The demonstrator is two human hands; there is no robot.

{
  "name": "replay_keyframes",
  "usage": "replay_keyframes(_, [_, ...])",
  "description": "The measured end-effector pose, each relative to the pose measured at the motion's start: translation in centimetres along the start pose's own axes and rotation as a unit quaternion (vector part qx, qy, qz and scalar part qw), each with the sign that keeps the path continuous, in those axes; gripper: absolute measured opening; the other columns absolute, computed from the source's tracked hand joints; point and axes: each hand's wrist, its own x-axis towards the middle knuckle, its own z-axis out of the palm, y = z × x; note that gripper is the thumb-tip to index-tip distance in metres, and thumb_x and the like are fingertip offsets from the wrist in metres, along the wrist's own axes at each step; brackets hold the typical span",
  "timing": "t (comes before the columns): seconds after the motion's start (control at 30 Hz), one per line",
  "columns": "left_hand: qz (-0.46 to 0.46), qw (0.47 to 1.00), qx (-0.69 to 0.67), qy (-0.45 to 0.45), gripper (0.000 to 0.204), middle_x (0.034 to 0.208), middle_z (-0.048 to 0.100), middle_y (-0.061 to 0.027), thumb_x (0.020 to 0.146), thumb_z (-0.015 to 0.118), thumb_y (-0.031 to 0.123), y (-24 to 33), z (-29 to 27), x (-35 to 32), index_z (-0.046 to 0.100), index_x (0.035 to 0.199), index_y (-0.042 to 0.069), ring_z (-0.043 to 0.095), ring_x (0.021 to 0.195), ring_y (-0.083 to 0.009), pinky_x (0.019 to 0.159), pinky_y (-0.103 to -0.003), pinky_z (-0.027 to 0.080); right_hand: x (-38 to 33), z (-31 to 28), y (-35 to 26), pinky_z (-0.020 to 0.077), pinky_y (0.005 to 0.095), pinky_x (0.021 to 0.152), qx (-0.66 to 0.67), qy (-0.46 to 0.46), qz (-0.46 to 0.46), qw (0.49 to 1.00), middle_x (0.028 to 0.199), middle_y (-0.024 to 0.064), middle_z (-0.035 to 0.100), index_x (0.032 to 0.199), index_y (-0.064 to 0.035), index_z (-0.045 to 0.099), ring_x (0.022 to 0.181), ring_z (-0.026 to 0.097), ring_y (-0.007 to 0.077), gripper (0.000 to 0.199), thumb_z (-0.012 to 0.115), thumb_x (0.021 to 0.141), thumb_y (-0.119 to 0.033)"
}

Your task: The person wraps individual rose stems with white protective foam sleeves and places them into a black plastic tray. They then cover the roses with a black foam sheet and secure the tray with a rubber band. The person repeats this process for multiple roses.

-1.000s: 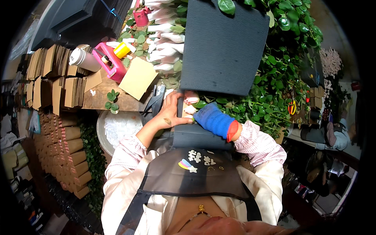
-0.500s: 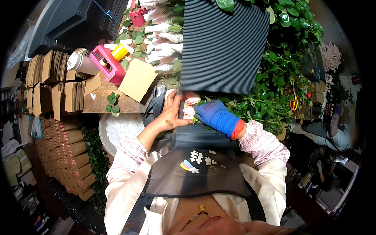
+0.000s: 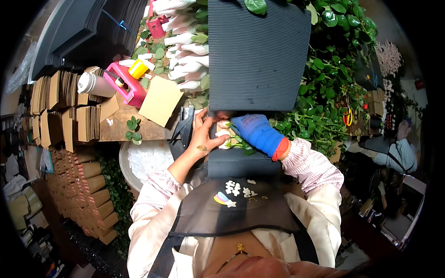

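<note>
Pale pink roses (image 3: 223,133) lie heads-left between my hands, a piece of brown cardboard showing among them. My bare left hand (image 3: 204,133) is at the heads, fingers spread and thumb against the nearest bloom; a small leaf sticks to its back. My right hand (image 3: 257,134), in a blue glove with an orange-red cuff, is closed at the stems just right of the blooms; its fingertips are partly hidden. Dark corrugated sheet (image 3: 232,164) lies under the roses, and a larger corrugated sheet (image 3: 257,55) covers the area beyond. A black stapler-like tool (image 3: 184,127) sits left of my left hand.
White-netted bundles (image 3: 187,60) line the far left, near a pink container (image 3: 127,83), a yellow cup (image 3: 138,68) and a cardboard sheet (image 3: 161,100). Leafy rose stems (image 3: 310,129) crowd the right. A white basin (image 3: 147,160) stands below the table edge. Another person (image 3: 401,153) is far right.
My left thumb has drawn back left, uncovering more of the near rose and the cardboard. My right hand stays at the stems. The view has shifted slightly.
</note>
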Motion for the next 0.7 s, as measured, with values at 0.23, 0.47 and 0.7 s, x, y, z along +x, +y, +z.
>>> replay_keyframes(0.23, [-0.03, 0.999, -0.024, -0.002, 0.058, 0.143, 0.039, -0.0244, 0.073, 0.088, 0.037, -0.7, 0.3, -0.3, 0.066, 0.12, 0.01, 0.031, 0.138, -0.0407, 0.115, -0.049, 0.027, 0.2, 0.9, -0.6, 0.0547, 0.049, 0.065, -0.004, -0.001, -0.018, 1.0, 0.084, 0.0114, 0.072, 0.102, -0.0137, 0.065, 0.079, 0.072, 0.0325, 0.027, 0.061, 0.093, -0.039])
replay_keyframes(0.47, [-0.06, 0.994, -0.066, 0.063, 0.031, 0.146, 0.039, -0.0219, 0.08, 0.084, 0.031, -0.5, 1.2, 0.0, 0.076, 0.102, 0.011, 0.037, 0.135, -0.0386, 0.114, -0.048, 0.03, -1.2, 1.5, 0.4, 0.055, 0.0474, 0.064, -0.026, 0.039, -0.05, 0.998, 0.084, 0.012, 0.072, 0.108, -0.0138, 0.065, 0.076, 0.071, 0.0323, 0.026, 0.058, 0.095, -0.035])
replay_keyframes(0.7, [-0.055, 0.996, -0.049, 0.047, 0.032, 0.14, 0.039, -0.0198, 0.077, 0.087, 0.026, -0.7, 0.9, 0.2, 0.075, 0.1, 0.008, 0.042, 0.131, -0.0342, 0.113, -0.041, 0.033, -1.9, -1.6, 0.3, 0.0572, 0.0461, 0.072, -0.03, -0.002, 0.04, 0.999, 0.095, 0.0151, 0.074, 0.109, -0.0086, 0.068, 0.087, 0.073, 0.0329, 0.026, 0.054, 0.097, -0.027])
